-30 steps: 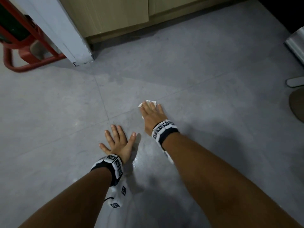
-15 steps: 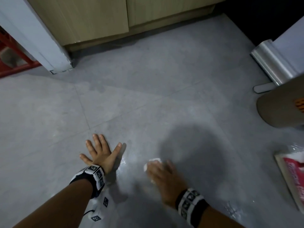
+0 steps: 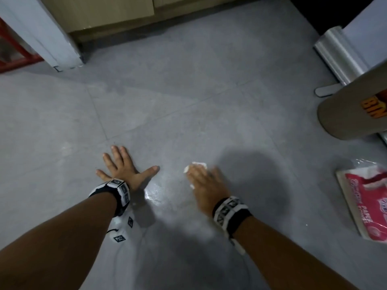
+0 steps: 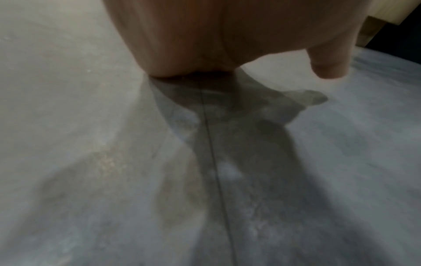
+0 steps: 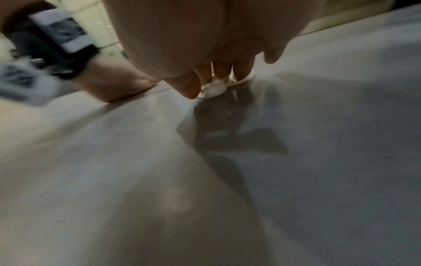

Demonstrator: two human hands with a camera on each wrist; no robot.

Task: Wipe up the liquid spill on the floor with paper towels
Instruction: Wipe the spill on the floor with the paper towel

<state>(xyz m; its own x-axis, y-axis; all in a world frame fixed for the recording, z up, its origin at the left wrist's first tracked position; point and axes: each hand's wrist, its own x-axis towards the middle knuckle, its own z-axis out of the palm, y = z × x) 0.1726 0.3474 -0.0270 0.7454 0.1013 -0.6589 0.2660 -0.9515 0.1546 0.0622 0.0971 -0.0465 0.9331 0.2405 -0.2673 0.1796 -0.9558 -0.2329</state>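
Your right hand [image 3: 206,184] has swept the small white paper towel wad [image 3: 198,165] back beside your flat, splayed left hand [image 3: 123,170], fingers pressing it down; the wet sheen on the grey tile floor [image 3: 156,193] between them remains unwiped

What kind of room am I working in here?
Probably a home kitchen: grey floor tiles, wooden cabinets with a kickboard, and a bin beside a paper-towel pack.

orange "BIN" on tan bin [image 3: 356,114], pink pack [image 3: 364,204] lettering unreadable
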